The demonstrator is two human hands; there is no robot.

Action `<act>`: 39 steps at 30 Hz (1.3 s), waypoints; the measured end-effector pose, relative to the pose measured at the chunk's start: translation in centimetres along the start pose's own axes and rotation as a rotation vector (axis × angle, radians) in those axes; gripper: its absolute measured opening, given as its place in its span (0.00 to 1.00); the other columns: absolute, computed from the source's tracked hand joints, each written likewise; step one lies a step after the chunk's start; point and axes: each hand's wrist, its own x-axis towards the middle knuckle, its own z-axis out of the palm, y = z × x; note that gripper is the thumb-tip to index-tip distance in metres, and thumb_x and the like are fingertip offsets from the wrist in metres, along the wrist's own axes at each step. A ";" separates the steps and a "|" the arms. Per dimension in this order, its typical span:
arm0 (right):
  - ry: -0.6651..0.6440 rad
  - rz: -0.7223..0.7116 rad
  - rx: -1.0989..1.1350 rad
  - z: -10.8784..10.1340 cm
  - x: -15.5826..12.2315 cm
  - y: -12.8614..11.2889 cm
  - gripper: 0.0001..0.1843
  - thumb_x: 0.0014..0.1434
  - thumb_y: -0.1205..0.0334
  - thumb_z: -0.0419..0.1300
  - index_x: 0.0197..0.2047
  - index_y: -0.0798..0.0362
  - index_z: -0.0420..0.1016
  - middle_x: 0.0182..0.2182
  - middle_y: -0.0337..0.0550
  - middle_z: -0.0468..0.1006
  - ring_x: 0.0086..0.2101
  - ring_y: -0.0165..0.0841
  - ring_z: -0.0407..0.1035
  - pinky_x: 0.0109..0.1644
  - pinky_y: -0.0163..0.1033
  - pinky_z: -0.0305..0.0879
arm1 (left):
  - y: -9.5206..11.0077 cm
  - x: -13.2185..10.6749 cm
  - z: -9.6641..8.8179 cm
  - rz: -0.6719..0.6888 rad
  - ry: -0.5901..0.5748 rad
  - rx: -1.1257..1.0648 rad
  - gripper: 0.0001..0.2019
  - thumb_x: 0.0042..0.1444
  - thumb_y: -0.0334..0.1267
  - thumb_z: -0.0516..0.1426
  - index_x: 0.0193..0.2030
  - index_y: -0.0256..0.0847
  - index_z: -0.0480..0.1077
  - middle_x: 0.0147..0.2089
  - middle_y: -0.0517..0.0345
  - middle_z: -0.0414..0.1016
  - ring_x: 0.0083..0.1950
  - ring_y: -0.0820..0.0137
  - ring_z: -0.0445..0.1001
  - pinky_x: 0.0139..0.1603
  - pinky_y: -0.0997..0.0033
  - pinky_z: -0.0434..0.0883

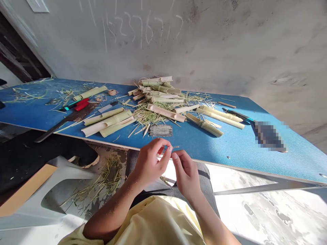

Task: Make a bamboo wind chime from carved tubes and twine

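Observation:
My left hand [149, 163] and my right hand [185, 172] meet just in front of the blue table's [255, 154] near edge, above my lap. Both are closed in a pinch on a thin bamboo sliver [171, 147] held between the fingertips. A small grey piece of sandpaper [160, 130] lies on the table just beyond my hands. Behind it lie split bamboo pieces [109, 122] and a heap of cut bamboo sections [160, 90] with shavings.
A long dark blade [66, 120] and a red-handled tool [81, 104] lie at the table's left. A teal-handled tool [245, 117] lies at the right. A white plastic stool [53, 194] stands at lower left, shavings strewn on the floor. A concrete wall stands behind.

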 end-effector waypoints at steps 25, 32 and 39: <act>-0.461 -0.439 -0.588 -3.8 1.3 0.7 0.12 0.75 0.59 0.54 0.44 0.48 0.78 0.29 0.41 0.78 0.27 0.32 0.64 0.35 0.39 0.53 | -2.1 -1.6 -1.1 -0.111 -0.103 -0.051 0.10 0.73 0.39 0.51 0.39 0.42 0.69 0.29 0.65 0.70 0.28 0.75 0.64 0.31 0.78 0.63; -0.477 -0.436 -0.613 -3.3 0.7 0.6 0.13 0.77 0.62 0.48 0.57 0.48 0.71 0.43 0.47 0.80 0.38 0.36 0.74 0.39 0.38 0.62 | -1.2 -2.1 -0.7 -0.075 -0.073 -0.061 0.09 0.73 0.36 0.51 0.39 0.41 0.69 0.31 0.63 0.73 0.29 0.75 0.68 0.33 0.78 0.66; -0.482 -0.434 -0.477 -3.1 0.6 1.1 0.17 0.78 0.58 0.48 0.49 0.53 0.77 0.35 0.42 0.80 0.30 0.29 0.68 0.34 0.35 0.56 | -1.7 -3.1 0.0 -0.100 -0.047 -0.057 0.09 0.72 0.35 0.52 0.39 0.42 0.68 0.30 0.65 0.73 0.30 0.76 0.69 0.33 0.80 0.66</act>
